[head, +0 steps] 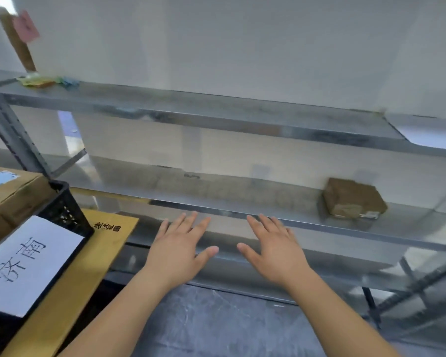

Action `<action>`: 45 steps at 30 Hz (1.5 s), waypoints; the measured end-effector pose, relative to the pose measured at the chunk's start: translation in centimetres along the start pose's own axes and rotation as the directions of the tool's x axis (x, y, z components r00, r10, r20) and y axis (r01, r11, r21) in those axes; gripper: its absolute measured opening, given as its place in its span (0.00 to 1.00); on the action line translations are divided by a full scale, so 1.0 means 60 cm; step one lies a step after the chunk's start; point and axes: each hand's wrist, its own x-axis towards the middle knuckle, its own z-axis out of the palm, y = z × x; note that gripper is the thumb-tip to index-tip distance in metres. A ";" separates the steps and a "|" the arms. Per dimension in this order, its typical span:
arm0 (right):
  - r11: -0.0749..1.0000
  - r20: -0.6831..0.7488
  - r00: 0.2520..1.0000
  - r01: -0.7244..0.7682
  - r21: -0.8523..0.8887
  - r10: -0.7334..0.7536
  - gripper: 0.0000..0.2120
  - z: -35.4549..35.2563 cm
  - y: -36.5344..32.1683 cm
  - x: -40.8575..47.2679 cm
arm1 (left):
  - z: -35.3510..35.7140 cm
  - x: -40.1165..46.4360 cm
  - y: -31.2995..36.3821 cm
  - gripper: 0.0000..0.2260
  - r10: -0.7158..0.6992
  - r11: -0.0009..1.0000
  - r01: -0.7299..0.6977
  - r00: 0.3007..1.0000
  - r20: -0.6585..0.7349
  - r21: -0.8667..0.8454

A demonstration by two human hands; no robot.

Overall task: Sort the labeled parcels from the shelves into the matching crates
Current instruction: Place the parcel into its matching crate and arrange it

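Both hands reach forward with flat palms and straight, spread fingers, holding nothing: the left hand (177,249) and the right hand (273,251) hover side by side in front of the rim of the middle shelf (191,188), a smooth, dull sheet of grey metal. Well to the right on that shelf lies a small blocky brown parcel (353,198) in matt paper, with a pale label at its front edge. The upper shelf (216,109), of the same metal, carries some crumpled yellow and blue wrappers (47,80) at its left end. At lower left stands a black latticed plastic crate (62,210) bearing a white paper sign (26,264) with handwritten characters, and cardboard boxes (13,191) sit inside it. A flat yellow-brown cardboard sheet (88,261) leans beside the crate.
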 end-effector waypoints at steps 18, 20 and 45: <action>0.965 -0.008 0.967 -0.252 0.066 0.253 0.37 -0.114 0.506 -0.080 | 0.094 0.208 0.488 0.39 0.199 0.979 -0.193 0.974 0.108 -0.067; 0.963 -0.011 0.965 -0.260 0.072 0.261 0.37 -0.118 0.534 -0.069 | 0.101 0.236 0.507 0.36 0.207 0.977 -0.201 0.971 0.120 -0.067; 0.936 0.082 0.933 -0.349 -0.033 0.351 0.39 -0.102 0.737 0.239 | 0.238 0.631 0.599 0.43 0.314 0.940 -0.264 0.916 0.248 -0.216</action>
